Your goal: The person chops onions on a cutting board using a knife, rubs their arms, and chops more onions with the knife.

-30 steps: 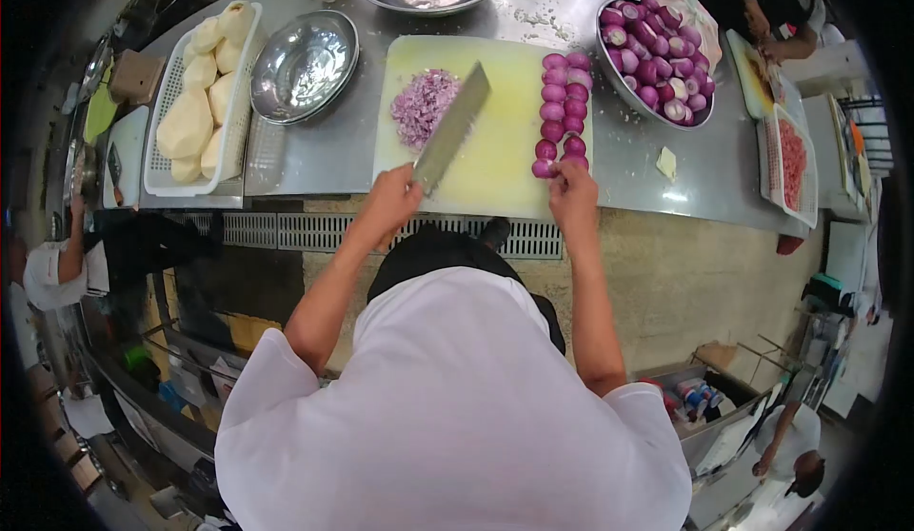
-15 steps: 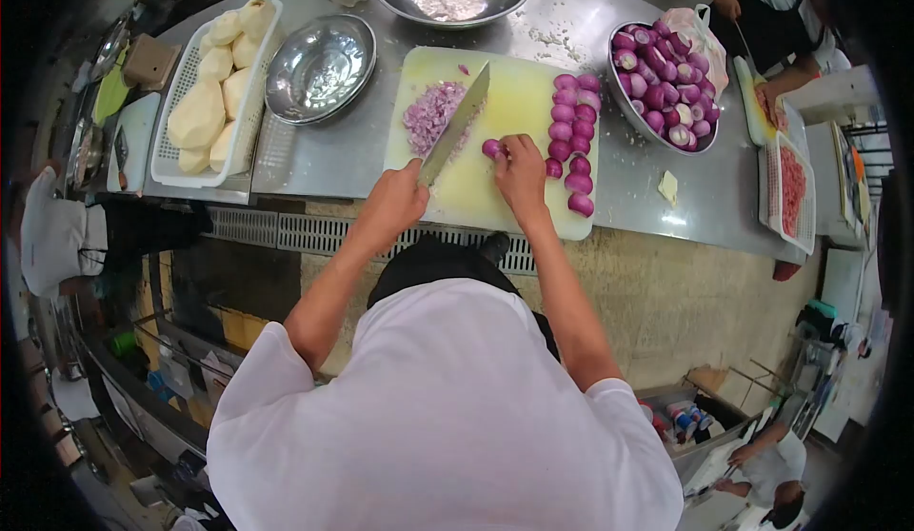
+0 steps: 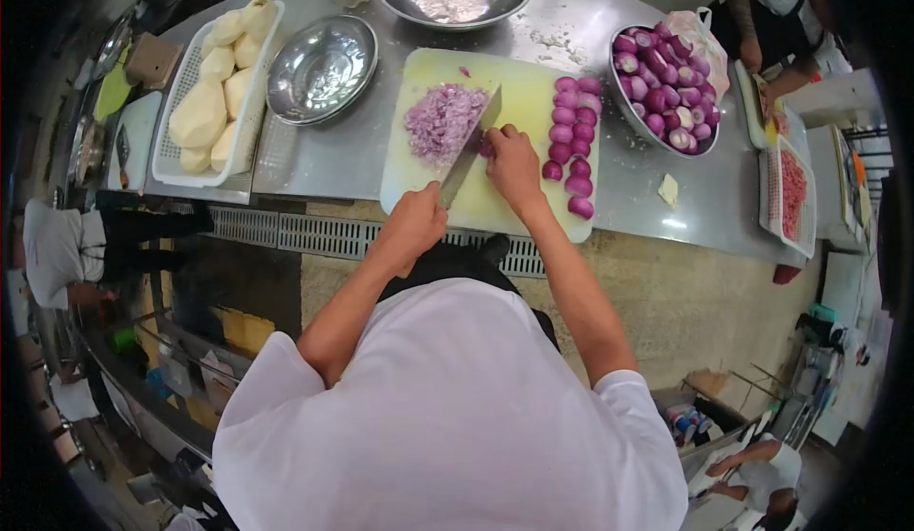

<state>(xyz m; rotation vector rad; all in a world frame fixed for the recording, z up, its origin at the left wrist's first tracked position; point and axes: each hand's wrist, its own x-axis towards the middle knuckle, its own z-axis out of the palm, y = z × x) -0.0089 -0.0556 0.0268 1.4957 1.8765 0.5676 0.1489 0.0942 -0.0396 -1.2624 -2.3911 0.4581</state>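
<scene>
My left hand (image 3: 416, 226) is closed round the handle of a large knife (image 3: 469, 155), whose blade points up and right over the cutting board (image 3: 528, 76). Closed fingers of my right hand (image 3: 515, 171) hold a purple onion (image 3: 487, 147) against the board, close beside the blade; the hand partly hides it. Left of the knife lies a pile of chopped onion (image 3: 441, 124). Two rows of peeled onion pieces (image 3: 562, 133) line the board's right side.
A bowl of onions (image 3: 666, 88) stands right of the board. Behind it is a wide metal bowl (image 3: 454, 0). To the left are an empty steel bowl (image 3: 322, 69) and a basket of peeled roots (image 3: 201, 113). Other people work at the upper right and far left.
My right hand has brought an onion from the rows leftward to the knife. My left hand has moved slightly right with the knife, its blade now beside that onion.
</scene>
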